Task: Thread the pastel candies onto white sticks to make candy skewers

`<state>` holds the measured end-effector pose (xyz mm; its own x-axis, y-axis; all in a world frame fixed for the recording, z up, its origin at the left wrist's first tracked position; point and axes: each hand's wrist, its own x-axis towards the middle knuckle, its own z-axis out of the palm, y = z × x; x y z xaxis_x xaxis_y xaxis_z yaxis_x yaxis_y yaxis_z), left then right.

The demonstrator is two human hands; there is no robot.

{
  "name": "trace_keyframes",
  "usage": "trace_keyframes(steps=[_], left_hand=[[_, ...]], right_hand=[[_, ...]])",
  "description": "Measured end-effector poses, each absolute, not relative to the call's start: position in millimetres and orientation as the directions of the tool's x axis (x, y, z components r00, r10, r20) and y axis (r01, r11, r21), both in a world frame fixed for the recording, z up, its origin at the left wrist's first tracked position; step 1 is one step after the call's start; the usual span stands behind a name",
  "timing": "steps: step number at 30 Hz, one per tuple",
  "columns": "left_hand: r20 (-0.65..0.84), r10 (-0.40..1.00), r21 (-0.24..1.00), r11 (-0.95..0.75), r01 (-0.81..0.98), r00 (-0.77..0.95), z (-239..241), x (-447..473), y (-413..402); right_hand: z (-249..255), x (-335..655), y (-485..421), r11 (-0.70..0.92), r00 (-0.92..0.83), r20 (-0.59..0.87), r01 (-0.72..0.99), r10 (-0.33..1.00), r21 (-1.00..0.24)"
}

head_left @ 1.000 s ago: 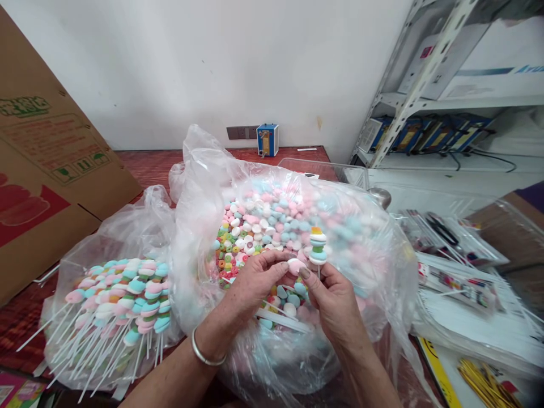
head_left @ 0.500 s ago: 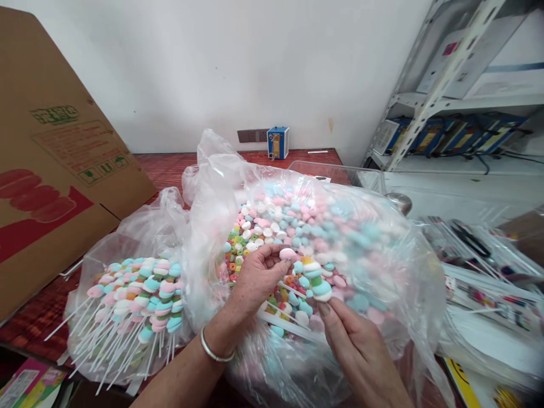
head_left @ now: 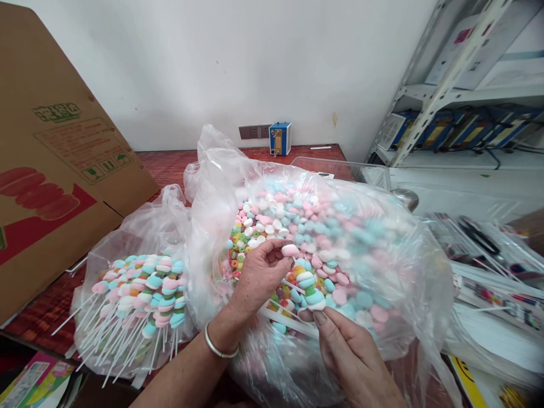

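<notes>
My left hand (head_left: 259, 275) pinches a pink marshmallow candy (head_left: 290, 250) between thumb and fingertips, over the open mouth of a big clear plastic bag (head_left: 374, 266) full of pink, blue and white candies and small coloured rings. A silver bangle sits on that wrist. My right hand (head_left: 348, 348) grips the stick of a candy skewer (head_left: 309, 286) that carries several stacked pieces, tilted up and to the left towards the pink candy. A few centimetres separate the skewer tip from the candy.
A second clear bag (head_left: 131, 306) at the left holds several finished skewers with white sticks. A large cardboard box (head_left: 51, 170) leans at the far left. Packets of white sticks (head_left: 488, 294) lie at the right, below a metal shelf (head_left: 459, 68). A blue box (head_left: 279, 138) stands by the wall.
My right hand dropped from holding the skewer upright to tilting it low inside the bag. My left hand kept its pinch on the pink candy. The camera view shifted slightly left.
</notes>
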<state>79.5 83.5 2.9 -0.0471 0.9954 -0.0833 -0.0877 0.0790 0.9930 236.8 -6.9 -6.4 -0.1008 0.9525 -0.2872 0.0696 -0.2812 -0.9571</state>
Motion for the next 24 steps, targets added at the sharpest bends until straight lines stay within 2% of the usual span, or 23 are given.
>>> trace_keyframes(steps=[3, 11, 14, 17, 19, 21, 24], left_hand=[[-0.055, 0.998, 0.995, 0.053, -0.08, -0.031, 1.1, 81.2, 83.0], [0.111, 0.994, 0.991, -0.108, 0.082, -0.023, -7.7, 81.1, 81.5], [0.157, 0.988, 0.979, -0.156, 0.129, 0.0, -12.7, 79.8, 80.8], [0.183, 0.983, 0.974, -0.182, 0.134, 0.005, -14.5, 79.5, 78.3], [0.157, 0.988, 0.985, -0.157, 0.068, 0.011, -12.6, 79.4, 76.0], [0.097, 0.995, 0.991, -0.098, -0.093, -0.01, -7.5, 79.3, 74.2], [-0.042, 0.998, 0.918, 0.022, -0.395, -0.04, 4.0, 80.7, 73.8]], right_hand=[[-10.7, 234.3, -8.9, -0.347, -0.132, -0.347, 0.023, 0.929, -0.938], [-11.4, 225.4, -7.2, -0.367, -0.18, -0.358, -0.018, 0.916, -0.93], [-8.6, 221.3, -2.2, -0.327, -0.148, -0.32, -0.024, 0.936, -0.945], [-9.4, 217.1, 4.4, -0.204, -0.119, -0.207, 0.029, 0.971, -0.978], [-12.1, 214.7, 7.4, -0.079, -0.076, -0.09, 0.137, 0.993, -0.987], [-16.3, 212.9, 8.5, 0.052, -0.029, 0.045, 0.308, 0.999, -0.95], [-23.7, 211.0, 7.2, 0.239, -0.038, 0.264, 0.561, 0.964, -0.793]])
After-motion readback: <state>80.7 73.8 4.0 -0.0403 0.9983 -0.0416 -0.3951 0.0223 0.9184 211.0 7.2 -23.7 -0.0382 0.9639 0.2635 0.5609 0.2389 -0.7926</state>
